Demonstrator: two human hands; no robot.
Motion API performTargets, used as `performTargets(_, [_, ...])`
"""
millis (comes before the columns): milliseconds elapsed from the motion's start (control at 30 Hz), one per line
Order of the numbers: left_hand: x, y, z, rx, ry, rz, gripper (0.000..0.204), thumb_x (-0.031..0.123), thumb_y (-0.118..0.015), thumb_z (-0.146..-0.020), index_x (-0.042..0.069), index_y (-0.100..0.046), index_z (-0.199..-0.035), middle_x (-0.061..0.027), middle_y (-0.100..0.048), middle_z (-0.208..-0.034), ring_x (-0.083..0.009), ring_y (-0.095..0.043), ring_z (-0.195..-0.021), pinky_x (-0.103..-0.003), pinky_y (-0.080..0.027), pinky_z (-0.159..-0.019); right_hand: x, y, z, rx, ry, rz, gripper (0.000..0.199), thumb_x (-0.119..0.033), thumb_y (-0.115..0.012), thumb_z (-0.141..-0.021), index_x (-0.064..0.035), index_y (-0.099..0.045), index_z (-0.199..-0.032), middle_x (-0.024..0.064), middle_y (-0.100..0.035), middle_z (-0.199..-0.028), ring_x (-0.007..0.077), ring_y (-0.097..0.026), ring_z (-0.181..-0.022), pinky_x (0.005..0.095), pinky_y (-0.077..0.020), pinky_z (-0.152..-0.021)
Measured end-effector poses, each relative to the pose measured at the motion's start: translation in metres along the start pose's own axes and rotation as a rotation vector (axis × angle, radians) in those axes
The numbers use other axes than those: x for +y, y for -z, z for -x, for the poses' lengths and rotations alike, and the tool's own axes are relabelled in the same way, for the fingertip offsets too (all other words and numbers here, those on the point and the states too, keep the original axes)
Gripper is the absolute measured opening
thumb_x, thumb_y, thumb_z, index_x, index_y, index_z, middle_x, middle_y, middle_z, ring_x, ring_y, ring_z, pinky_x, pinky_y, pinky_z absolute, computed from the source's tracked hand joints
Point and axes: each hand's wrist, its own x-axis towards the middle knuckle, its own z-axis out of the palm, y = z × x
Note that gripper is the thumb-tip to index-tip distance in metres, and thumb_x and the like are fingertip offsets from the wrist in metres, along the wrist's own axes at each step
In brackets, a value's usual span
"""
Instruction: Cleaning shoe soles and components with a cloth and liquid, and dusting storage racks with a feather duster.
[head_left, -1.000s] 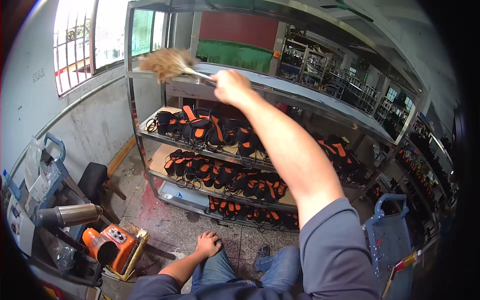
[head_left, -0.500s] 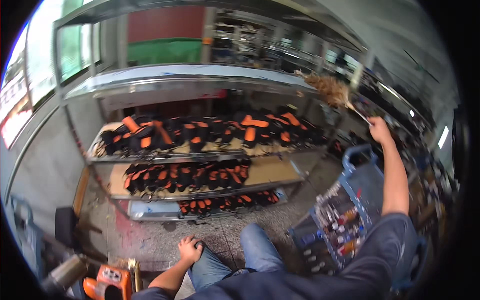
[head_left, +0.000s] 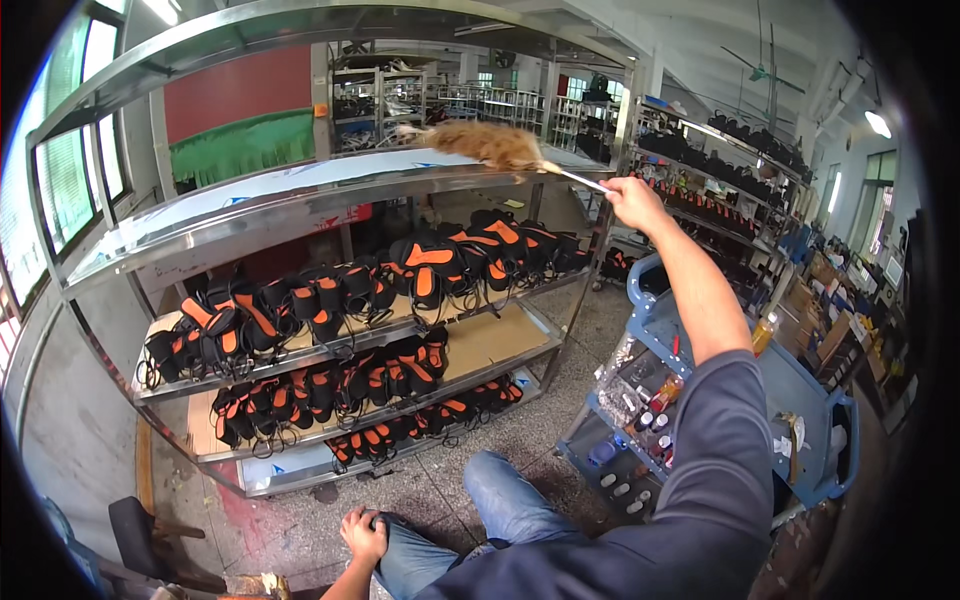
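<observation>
My right hand [head_left: 633, 203], arm stretched forward, is closed round the thin handle of a brown feather duster [head_left: 485, 145]. The duster's feathers lie level with the bare top shelf [head_left: 300, 190] of a metal rack, along its right part; whether they touch the surface I cannot tell. On my left knee rests my left hand [head_left: 364, 534], its fingers spread over the jeans and nothing held in it. Black and orange strapped items [head_left: 425, 262], which look like small bags or shoes, fill much of the shelf below the duster.
More black and orange items [head_left: 330, 385] sit on the lower shelves. A blue cart [head_left: 655, 330] with bottles stands at my right. At the lower left is a dark stool-like object [head_left: 133, 533]. Further racks [head_left: 720, 160] line the background, and a metal post [head_left: 590, 270] rises by the duster.
My right hand has swept the feather duster leftward along the top shelf. The view has turned to the right. My left hand has stayed on the knee.
</observation>
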Motion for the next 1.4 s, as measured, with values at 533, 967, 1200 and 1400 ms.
performTargets(533, [0.009, 0.002, -0.014, -0.032, 0.006, -0.028, 0.032, 0.034, -0.063, -0.080, 0.019, -0.077, -0.105, -0.0088, -0.060, -0.133, -0.0345, -0.046, -0.126, -0.050, -0.034, -0.107, 0.092, 0.074, 0.022, 0.008, -0.163, 0.137, 0.023, -0.012, -0.054, -0.088, -0.0024, -0.072, -0.098, 0.0158, -0.072, -0.084, 0.0353, -0.064, -0.073, 0.0425, -0.0512, -0.071])
performTargets(967, [0.018, -0.005, 0.025, -0.024, 0.007, -0.099, 0.034, 0.039, -0.061, -0.084, 0.024, -0.076, -0.111, -0.0045, -0.060, -0.137, -0.0315, -0.047, -0.129, -0.049, -0.036, -0.107, -0.332, 0.041, 0.084, -0.100, 0.818, -0.314, 0.027, -0.015, -0.055, -0.085, -0.0068, -0.073, -0.103, 0.0145, -0.073, -0.077, 0.0380, -0.061, -0.060, 0.0453, -0.0476, -0.058])
performTargets(1200, [-0.018, 0.009, 0.057, 0.092, 0.015, -0.123, 0.035, 0.040, -0.059, -0.086, 0.027, -0.075, -0.114, -0.0016, -0.059, -0.140, -0.0296, -0.047, -0.131, -0.048, -0.036, -0.107, -0.369, 0.182, 0.099, -0.107, 0.981, -0.565, 0.028, -0.003, -0.062, -0.084, -0.0036, -0.075, -0.108, 0.0002, -0.064, -0.065, 0.0088, -0.041, -0.048, 0.0257, -0.0326, -0.047])
performTargets(1400, [-0.044, 0.032, 0.061, 0.053, 0.050, -0.098, 0.037, 0.041, -0.060, -0.084, 0.025, -0.075, -0.115, -0.0021, -0.059, -0.140, -0.0298, -0.045, -0.134, -0.048, -0.035, -0.107, -0.499, 0.226, 0.002, 0.231, 1.125, -0.713, 0.020, -0.012, -0.060, -0.090, -0.0044, -0.074, -0.102, 0.0025, -0.063, -0.068, 0.0127, -0.049, -0.054, 0.0268, -0.0395, -0.051])
